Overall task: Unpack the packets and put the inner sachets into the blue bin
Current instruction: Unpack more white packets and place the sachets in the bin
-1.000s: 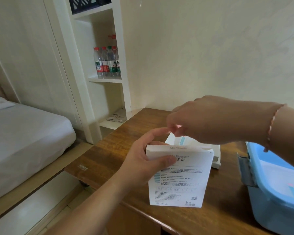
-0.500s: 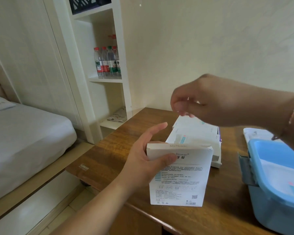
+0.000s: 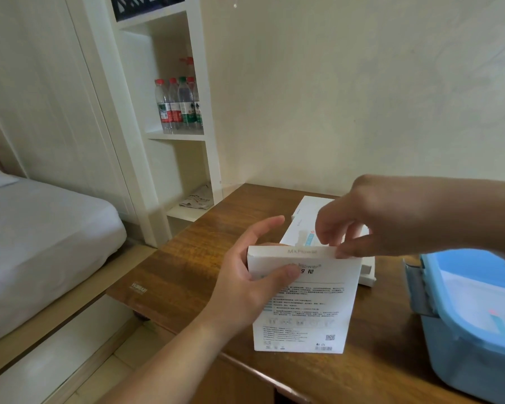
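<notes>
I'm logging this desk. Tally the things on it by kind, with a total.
White packets: 3, one upright held by the left hand and touched at its top by the right hand, and at least two stacked flat behind it.
Blue bins: 1.
Total: 4.

white packet (image 3: pixel 303 301) with black print and pale blue marks; bin (image 3: pixel 467 339) light blue with a grey latch (image 3: pixel 417 287); table (image 3: pixel 204 258) streaky dark brown wood; bottles (image 3: pixel 180 104) clear, red and green caps and labels; bed sheet (image 3: pixel 41 228) white.
</notes>
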Action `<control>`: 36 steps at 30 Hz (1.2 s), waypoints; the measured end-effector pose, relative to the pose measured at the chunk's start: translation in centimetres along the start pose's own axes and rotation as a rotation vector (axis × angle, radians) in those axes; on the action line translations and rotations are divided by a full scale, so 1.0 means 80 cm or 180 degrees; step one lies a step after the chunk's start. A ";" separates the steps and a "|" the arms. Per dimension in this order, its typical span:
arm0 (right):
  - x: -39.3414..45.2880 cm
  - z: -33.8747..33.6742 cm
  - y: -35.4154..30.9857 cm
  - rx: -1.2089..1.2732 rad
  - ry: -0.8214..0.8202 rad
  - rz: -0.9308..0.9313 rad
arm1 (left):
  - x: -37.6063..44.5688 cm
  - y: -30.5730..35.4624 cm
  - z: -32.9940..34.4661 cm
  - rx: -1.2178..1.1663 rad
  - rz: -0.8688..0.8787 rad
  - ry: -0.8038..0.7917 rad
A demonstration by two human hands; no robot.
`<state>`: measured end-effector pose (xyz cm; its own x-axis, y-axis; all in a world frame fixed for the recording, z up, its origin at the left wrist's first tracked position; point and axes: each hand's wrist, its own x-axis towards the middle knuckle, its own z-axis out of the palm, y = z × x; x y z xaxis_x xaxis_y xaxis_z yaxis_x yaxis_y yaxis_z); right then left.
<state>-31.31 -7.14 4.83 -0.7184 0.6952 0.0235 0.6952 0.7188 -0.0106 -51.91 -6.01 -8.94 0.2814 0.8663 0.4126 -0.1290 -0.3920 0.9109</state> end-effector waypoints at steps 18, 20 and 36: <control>-0.003 0.014 -0.005 0.0439 0.0671 -0.0287 | -0.019 -0.011 0.024 -0.0067 0.0899 0.0788; 0.001 0.022 0.001 0.0558 0.0807 -0.0180 | -0.019 -0.014 0.027 0.0105 0.1449 0.0877; -0.009 0.051 -0.060 0.0047 0.2958 0.0653 | -0.058 0.004 0.007 0.1738 0.1459 0.1033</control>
<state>-34.26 -11.06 0.78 -0.2713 0.5272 0.8053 0.8006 0.5880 -0.1152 -52.73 -10.29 -10.57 0.0101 0.5953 0.8034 0.3445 -0.7564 0.5561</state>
